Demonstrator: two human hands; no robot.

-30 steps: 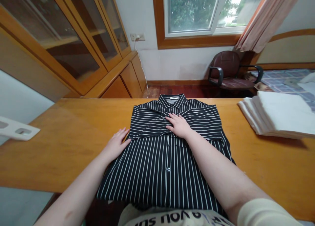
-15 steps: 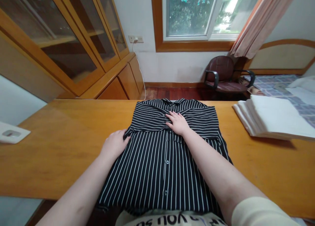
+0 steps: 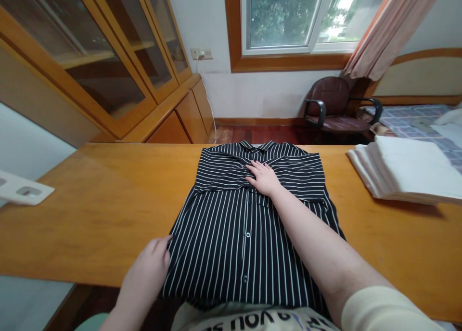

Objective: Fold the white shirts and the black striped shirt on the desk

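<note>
A black shirt with white stripes (image 3: 249, 225) lies buttoned and partly folded on the wooden table (image 3: 90, 201), collar at the far side. My right hand (image 3: 263, 177) rests flat on its upper chest, fingers stretched out. At the shirt's lower left edge, near the table's front, is my left hand (image 3: 149, 266). Its fingers curl against the cloth, and whether they grip it I cannot make out.
A stack of folded white cloth (image 3: 404, 170) sits at the table's right end. A white object (image 3: 21, 189) pokes in at the far left. Wooden glass-door cabinets (image 3: 108, 66) stand on the left, with an armchair (image 3: 339, 109) under the window beyond the table.
My left hand has slid from the folded sleeve down the shirt's left edge toward the hem. My right hand has stayed pressed on the chest.
</note>
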